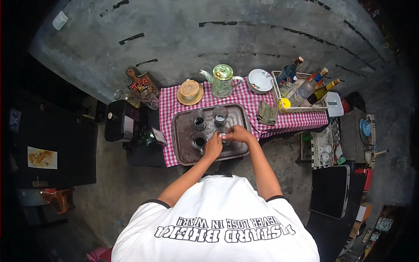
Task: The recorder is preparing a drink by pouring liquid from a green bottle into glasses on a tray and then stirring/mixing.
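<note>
Both my hands meet over the near part of a brown serving tray [180, 153]. Between them is a clear glass mug [222, 130], partly hidden by the fingers. My right hand [238, 133] curls around its right side. On the left side, my left hand [214, 145] has its fingers pinched together at the mug; a small pale spot shows at the fingertips, too small to make out. Three other glass mugs stand on the tray: one with dark liquid [198, 123] at far left, one [220, 117] at far right, and one with dark liquid [199, 140] at near left.
A checked cloth [168, 105] covers the table. Behind the tray stand a lidded cup on a saucer [190, 91], a green teapot [223, 83] and stacked bowls [260, 81]. Right of it lie a folded cloth [267, 113] and a bottle basket [301, 108]. A black dispenser [120, 122] stands left.
</note>
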Demonstrator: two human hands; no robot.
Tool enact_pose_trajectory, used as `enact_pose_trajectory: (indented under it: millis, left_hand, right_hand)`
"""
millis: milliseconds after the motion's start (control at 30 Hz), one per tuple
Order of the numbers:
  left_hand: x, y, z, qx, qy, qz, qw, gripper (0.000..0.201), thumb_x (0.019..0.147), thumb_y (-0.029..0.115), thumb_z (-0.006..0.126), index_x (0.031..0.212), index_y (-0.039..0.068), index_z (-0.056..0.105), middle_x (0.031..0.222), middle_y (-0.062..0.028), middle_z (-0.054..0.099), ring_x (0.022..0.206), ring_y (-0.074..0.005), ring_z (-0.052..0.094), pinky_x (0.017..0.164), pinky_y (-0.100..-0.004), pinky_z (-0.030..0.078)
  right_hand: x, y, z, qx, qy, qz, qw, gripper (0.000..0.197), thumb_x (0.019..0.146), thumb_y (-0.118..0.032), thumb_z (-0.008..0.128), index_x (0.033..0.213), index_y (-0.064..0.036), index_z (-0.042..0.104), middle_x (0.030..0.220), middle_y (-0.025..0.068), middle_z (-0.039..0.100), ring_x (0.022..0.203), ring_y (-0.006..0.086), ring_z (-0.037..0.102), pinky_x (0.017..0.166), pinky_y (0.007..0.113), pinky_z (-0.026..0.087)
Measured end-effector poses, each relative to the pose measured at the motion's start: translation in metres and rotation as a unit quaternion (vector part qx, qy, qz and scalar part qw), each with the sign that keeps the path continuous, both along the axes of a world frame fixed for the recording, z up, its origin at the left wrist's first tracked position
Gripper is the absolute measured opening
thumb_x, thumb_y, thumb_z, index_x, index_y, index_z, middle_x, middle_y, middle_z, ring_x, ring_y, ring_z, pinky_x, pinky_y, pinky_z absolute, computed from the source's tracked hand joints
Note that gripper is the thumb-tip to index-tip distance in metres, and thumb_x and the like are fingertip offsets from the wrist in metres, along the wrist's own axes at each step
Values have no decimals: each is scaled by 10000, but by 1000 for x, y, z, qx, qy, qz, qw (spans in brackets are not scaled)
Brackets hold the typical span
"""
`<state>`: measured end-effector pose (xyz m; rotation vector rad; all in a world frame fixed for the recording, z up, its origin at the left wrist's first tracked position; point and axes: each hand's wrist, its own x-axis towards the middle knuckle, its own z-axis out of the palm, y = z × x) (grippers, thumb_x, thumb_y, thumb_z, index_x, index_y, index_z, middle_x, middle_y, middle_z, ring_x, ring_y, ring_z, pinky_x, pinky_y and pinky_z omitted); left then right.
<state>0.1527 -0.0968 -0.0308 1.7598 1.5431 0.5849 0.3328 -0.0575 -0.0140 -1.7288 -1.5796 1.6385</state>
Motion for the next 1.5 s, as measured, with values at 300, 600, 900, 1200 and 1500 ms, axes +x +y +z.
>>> enact_pose_trajectory:
  millis: [300,600,900,1200,1500]
  left_hand:
    - [-1,2,-1,-24,0,7,1000,420,1020,318,382,1259,-6,500,1149,-286,616,1070,-455,582,916,-503,451]
    - [1,4,1,-27,4,14,1000,445,1017,349,377,1262,5,515,1138,-288,623,1075,-457,583,912,-503,454]
    - [1,5,1,-30,9,12,999,432,1019,348,377,1255,15,519,1137,-284,624,1077,-453,583,911,-502,452]
    - [3,5,2,-19,1,15,1000,394,1017,341,383,1219,37,532,1097,-286,632,1034,-470,592,876,-527,454]
    - [2,7,0,-34,0,11,999,395,1015,340,388,1216,33,535,1097,-282,633,1034,-469,591,876,-523,454]
  right_hand:
    - [0,3,4,-9,9,22,1000,613,729,-411,837,1038,89,661,839,123,688,713,172,661,647,302,553]
    - [2,4,0,2,11,27,1000,641,735,-436,827,1038,103,658,863,145,695,708,189,676,639,306,556]
    - [1,2,9,10,5,32,999,625,747,-428,814,1014,116,660,795,160,692,691,193,681,629,309,554]
    - [2,0,8,16,8,25,1000,611,744,-451,812,966,99,667,759,139,686,669,190,673,624,300,548]
    - [3,2,-1,13,38,4,999,607,723,-428,841,976,80,626,750,134,674,657,185,669,606,298,550]
